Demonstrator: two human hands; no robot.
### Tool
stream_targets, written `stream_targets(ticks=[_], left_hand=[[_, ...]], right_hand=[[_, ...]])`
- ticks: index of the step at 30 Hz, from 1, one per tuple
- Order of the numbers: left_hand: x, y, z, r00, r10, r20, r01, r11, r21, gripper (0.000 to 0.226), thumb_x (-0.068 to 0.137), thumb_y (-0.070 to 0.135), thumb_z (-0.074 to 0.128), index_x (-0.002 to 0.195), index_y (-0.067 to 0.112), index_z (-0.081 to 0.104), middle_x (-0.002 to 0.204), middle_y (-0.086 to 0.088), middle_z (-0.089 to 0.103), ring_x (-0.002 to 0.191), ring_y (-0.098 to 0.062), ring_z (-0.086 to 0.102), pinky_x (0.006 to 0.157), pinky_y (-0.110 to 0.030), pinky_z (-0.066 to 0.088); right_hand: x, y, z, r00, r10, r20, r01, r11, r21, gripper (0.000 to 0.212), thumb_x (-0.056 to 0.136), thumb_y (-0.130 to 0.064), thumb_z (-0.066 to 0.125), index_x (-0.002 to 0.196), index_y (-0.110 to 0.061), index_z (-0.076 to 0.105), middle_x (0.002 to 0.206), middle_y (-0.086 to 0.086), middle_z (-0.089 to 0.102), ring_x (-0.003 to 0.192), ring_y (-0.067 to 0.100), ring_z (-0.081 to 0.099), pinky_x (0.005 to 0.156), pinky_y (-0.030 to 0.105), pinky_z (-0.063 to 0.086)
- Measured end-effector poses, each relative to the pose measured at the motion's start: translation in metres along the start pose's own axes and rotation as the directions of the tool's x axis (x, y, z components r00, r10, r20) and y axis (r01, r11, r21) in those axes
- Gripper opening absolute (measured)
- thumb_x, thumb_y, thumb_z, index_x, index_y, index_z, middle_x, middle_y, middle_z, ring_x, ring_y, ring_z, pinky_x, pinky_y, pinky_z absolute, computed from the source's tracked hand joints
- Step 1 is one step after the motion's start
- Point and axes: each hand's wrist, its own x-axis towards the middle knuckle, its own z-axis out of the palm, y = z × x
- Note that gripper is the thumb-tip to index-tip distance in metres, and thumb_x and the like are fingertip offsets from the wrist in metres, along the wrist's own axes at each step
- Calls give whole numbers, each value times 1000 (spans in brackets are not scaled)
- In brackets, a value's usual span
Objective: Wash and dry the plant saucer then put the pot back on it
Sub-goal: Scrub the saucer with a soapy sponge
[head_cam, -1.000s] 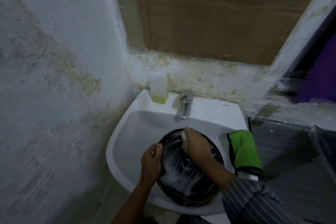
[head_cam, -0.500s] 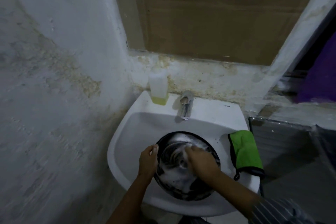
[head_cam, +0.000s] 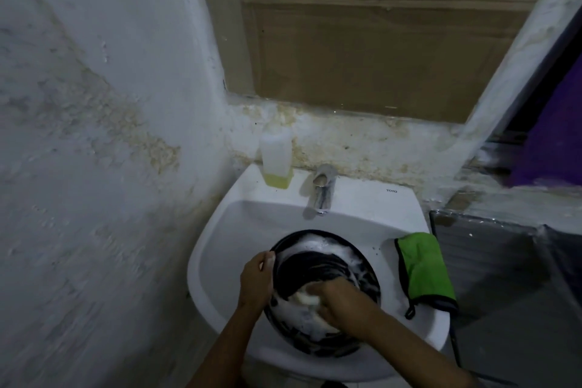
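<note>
Scrubbing is what the right hand (head_cam: 338, 299) does near the bottom middle of the frame: its fingers are curled round one pale sponge (head_cam: 307, 298) and push it on the inside of the saucer. The one black saucer (head_cam: 318, 264) is round, wet and full of white soap foam. It sits tilted in the bowl of the one white sink (head_cam: 239, 230), in the lower middle of the frame. The left hand (head_cam: 256, 279) is just to the left of it. That hand grips the saucer's left rim, with the thumb over the edge.

A bit to the right, one green cloth (head_cam: 423, 264) with a dark edge lies on the right rim of the sink. It hangs over the side a little.

Farther up, at the back of the sink, there is one shiny tap (head_cam: 322, 189). No water can be seen coming from it. Just left of the tap stands one clear bottle (head_cam: 276, 161) with a little yellow soap at the bottom.

Behind all of it is a stained white wall (head_cam: 94, 104), and one brown board (head_cam: 378, 41) fills the top of the frame.
</note>
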Motion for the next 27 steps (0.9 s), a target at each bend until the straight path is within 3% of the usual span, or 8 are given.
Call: stream_targets(ticks=[3,7,13,16,20,23,25,27], left_hand=[[-2,1,-3,1000,21,1,-21,1000,22,35,98,19,43,86,-7,63,86,-22,66,83,-34,62,75,-40,50],[-2,13,0,998,66,3,-66,996,62,30,98,20,43,78,3,56,77,-14,60,73,-26,56,66,-34,43],[10,15,-17,982,99,-163,-85,992,89,27,99,15,42,74,8,51,65,1,51,61,-13,48,55,-23,34],[5,11,-20,983,121,-140,-109,990,90,28,99,14,41,74,6,52,65,0,52,60,-10,49,59,-26,36],[-3,13,-10,986,158,-54,-154,985,72,26,98,17,42,90,0,61,81,-5,61,75,-18,57,66,-24,41],[-6,18,0,981,195,0,-195,979,60,26,98,19,42,93,1,62,83,-5,61,77,-17,58,69,-23,42],[-6,19,5,981,191,43,-194,979,60,28,99,20,42,90,3,62,82,-6,62,77,-18,58,69,-25,42],[0,18,4,988,155,21,-156,986,52,28,99,20,42,87,4,62,83,-6,64,77,-17,58,67,-23,40]], right_hand=[[1,15,-16,965,205,-166,-230,962,-147,34,97,-20,42,126,-14,56,119,11,65,106,23,61,81,25,42],[15,8,-14,887,256,-383,-271,963,18,32,100,-28,41,114,-12,64,109,12,69,104,24,63,84,30,44],[9,-20,26,984,-29,-176,15,997,-79,42,93,-13,46,135,-19,51,137,6,54,118,18,55,96,22,38],[0,4,17,969,68,-238,-95,990,-104,36,96,-21,45,130,-18,55,127,7,61,112,19,59,87,23,42],[10,24,-8,855,211,-474,-274,959,-67,34,99,-35,39,94,-9,61,91,12,69,85,29,65,68,30,47],[28,9,-14,815,248,-524,-261,964,51,29,99,-29,41,102,-8,61,98,15,69,91,30,64,77,36,49],[43,-14,-13,863,246,-441,-225,969,99,33,97,-20,44,126,-7,55,121,16,63,110,29,60,95,36,43],[47,-37,-2,946,157,-284,-132,986,103,34,97,-15,44,128,-5,54,127,16,60,116,28,57,100,33,39]])
